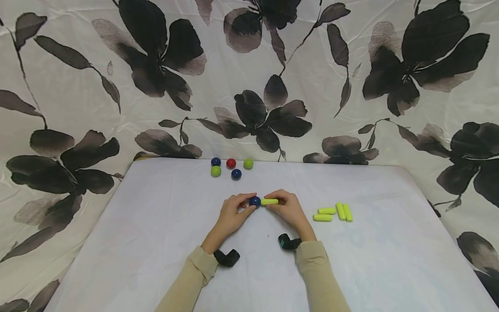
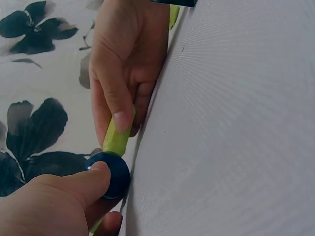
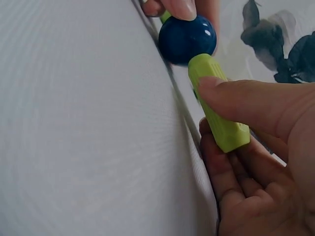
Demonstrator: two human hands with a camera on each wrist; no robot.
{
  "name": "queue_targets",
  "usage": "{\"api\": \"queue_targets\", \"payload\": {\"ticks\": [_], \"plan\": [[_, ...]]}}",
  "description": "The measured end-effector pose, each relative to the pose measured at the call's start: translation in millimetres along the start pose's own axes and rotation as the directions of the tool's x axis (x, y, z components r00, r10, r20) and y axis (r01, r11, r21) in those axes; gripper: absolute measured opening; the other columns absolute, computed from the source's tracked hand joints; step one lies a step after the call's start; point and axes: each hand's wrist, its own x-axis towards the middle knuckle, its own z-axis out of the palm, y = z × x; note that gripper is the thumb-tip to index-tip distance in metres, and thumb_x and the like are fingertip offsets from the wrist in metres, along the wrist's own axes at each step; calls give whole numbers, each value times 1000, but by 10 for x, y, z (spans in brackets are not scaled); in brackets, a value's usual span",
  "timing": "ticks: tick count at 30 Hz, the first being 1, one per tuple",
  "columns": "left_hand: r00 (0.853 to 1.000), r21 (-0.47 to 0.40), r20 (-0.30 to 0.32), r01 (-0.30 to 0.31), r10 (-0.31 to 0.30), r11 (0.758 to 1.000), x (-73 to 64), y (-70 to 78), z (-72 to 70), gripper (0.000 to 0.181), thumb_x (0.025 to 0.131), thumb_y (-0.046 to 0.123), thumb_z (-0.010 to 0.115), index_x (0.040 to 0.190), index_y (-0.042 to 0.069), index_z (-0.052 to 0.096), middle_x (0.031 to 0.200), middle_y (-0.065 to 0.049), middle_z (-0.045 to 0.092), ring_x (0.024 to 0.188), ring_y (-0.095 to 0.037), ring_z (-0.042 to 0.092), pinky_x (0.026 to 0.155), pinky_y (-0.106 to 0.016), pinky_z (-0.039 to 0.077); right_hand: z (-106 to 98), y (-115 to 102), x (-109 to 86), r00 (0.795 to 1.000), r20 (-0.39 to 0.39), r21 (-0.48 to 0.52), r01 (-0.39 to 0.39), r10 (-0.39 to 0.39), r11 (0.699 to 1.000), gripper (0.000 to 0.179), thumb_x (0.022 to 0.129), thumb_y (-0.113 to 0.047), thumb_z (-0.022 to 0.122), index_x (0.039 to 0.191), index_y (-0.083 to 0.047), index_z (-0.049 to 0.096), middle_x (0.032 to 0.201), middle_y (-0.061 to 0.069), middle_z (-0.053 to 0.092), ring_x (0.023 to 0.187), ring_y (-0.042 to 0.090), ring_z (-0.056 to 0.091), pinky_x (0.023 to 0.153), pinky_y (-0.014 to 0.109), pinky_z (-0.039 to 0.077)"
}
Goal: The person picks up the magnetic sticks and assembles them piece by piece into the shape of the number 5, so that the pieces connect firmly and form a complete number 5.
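Observation:
My left hand (image 1: 231,213) pinches a glossy blue ball (image 1: 255,201) between thumb and fingers, over the middle of the table. Opposite it, my right hand (image 1: 289,210) grips a yellow-green ridged stick (image 3: 216,105) by thumb and fingertips. The stick's front end meets the ball in both wrist views. On the ball's other side, a bit of another green piece (image 3: 165,16) shows by the left fingers, mostly hidden. A small red patch (image 1: 243,204) peeks out within the left hand in the head view.
Several balls in blue, red (image 1: 231,163) and green (image 1: 248,164) sit near the white table's (image 1: 370,260) back edge. Right of my right hand lie several yellow-green sticks (image 1: 326,211). A floral cloth (image 1: 331,86) hangs behind the table.

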Motion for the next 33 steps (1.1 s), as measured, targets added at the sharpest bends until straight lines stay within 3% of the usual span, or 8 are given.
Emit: {"api": "queue_targets", "payload": {"ticks": [8,11,18,21,28,33], "plan": [[1000,0,1,1,-1,1000,11,-1,4,37,92,20,73,129,18,67,81,5,54,77,-15,45,75,-35,31,13,-13,-2,1000,-16,-7,-24,24,1000,23,84,0,76,106,-8,76,106,5,70,104,20,63,93,36,49],[1000,-7,0,-6,6,1000,19,-2,4,37,91,19,74,128,17,68,80,5,53,75,-16,45,74,-35,31,12,-18,-4,1000,-18,-5,-18,18,1000,23,84,1,77,105,-8,76,106,5,70,104,19,63,92,32,49],[1000,-11,3,-9,9,1000,16,-7,-4,39,89,20,76,128,18,68,80,4,54,75,-16,45,74,-36,30,-24,-396,-128,1000,23,-3,-4,4,1000,25,86,7,71,110,9,69,112,24,67,108,36,61,95,45,48],[1000,-14,1,-7,7,1000,12,-7,-7,40,89,22,77,128,18,69,79,4,54,75,-15,45,74,-36,30,-19,-386,-117,1000,24,-17,-20,20,1000,25,86,6,71,111,8,70,112,22,67,108,33,62,94,40,49],[1000,-20,8,24,-24,999,19,-18,-1,37,91,23,75,127,18,69,80,5,53,76,-17,46,76,-36,31,26,-59,-14,999,-14,-15,-34,34,999,26,85,2,75,111,1,73,112,16,68,108,31,62,95,43,48],[1000,-25,3,20,-20,999,17,-1,1,37,90,20,76,126,17,69,79,5,54,76,-16,46,76,-36,31,12,-31,-10,999,-8,-20,-46,46,999,24,85,-3,77,109,-6,75,111,8,70,106,23,64,93,37,49]]}}
